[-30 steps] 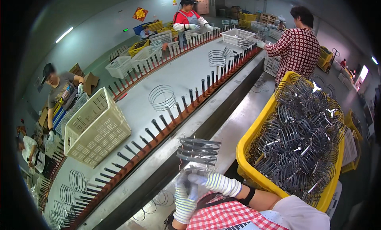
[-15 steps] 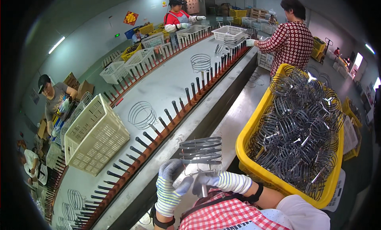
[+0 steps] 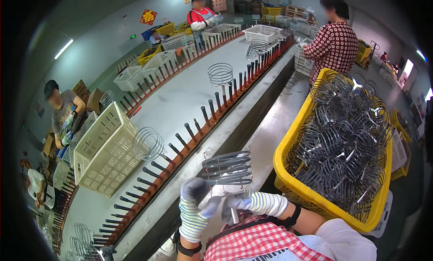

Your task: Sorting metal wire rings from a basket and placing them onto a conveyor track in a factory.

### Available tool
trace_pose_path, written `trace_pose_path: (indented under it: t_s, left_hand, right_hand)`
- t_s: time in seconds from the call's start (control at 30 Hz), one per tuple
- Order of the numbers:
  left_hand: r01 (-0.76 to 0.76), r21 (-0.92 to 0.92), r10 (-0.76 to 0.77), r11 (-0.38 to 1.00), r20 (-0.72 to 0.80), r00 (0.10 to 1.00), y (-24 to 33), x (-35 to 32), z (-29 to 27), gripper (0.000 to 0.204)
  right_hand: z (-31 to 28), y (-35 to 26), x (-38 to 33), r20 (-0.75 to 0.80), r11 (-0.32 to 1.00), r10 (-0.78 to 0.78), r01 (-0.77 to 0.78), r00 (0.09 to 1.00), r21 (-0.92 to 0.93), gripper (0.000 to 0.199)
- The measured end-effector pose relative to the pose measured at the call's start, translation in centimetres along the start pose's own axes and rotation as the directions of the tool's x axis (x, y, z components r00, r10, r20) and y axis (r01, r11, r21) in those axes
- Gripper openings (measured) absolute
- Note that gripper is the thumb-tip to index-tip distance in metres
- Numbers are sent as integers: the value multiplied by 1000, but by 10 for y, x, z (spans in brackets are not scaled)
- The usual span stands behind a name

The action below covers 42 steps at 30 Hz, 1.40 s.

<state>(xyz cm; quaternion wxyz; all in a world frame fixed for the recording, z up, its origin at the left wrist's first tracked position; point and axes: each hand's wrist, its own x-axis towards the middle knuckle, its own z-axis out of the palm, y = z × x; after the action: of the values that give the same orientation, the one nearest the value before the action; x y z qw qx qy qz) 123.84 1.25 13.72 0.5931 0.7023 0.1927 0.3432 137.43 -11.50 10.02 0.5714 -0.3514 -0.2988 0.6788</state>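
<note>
The gloved fingers of the left hand (image 3: 195, 210) curled narrowly near the lower left edge of a stacked wire-ring cage (image 3: 227, 168); whether they actually pinched a wire could not be told. The right hand (image 3: 252, 203), also in a striped knit glove, gripped what looked like a short metal stem just below the cage, its fingertips hidden behind the left thumb. The cage stood upright directly above both hands. Beyond the fingertips ran a conveyor rail with dark pegs (image 3: 189, 135), carrying another wire cage (image 3: 149, 144) ahead and to the left. To the right of the right hand sat a yellow crate (image 3: 288, 171) heaped with tangled wire cages, its far edge cut off by the dark rim. A cream plastic basket (image 3: 103, 153) lay further left
</note>
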Motion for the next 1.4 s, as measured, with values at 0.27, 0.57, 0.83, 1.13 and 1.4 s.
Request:
trace_pose_path:
  t_s: [0.27,0.57,0.83,1.13,1.4]
  left_hand:
    - [-91,102,92,991,-9,996,-6,38,44,34]
    - [-147,155,171,977,-156,973,8,101,52,36]
    - [-224,336,197,915,111,974,-2,136,77,18]
    - [-332,419,343,845,51,938,-10,161,103,21]
    - [-259,-52,194,964,-527,827,-22,198,129,14]
  right_hand:
    - [-49,-42,-6,-46,989,-72,66,996,-131,29]
    - [-93,-87,-20,-34,872,-1,-16,999,-489,41]
    - [-126,-137,-39,-23,814,35,-42,999,-579,27]
    - [-174,-138,-41,-16,853,15,-21,1000,-521,28]
    - [-230,-148,-55,74,910,40,-5,996,-414,27]
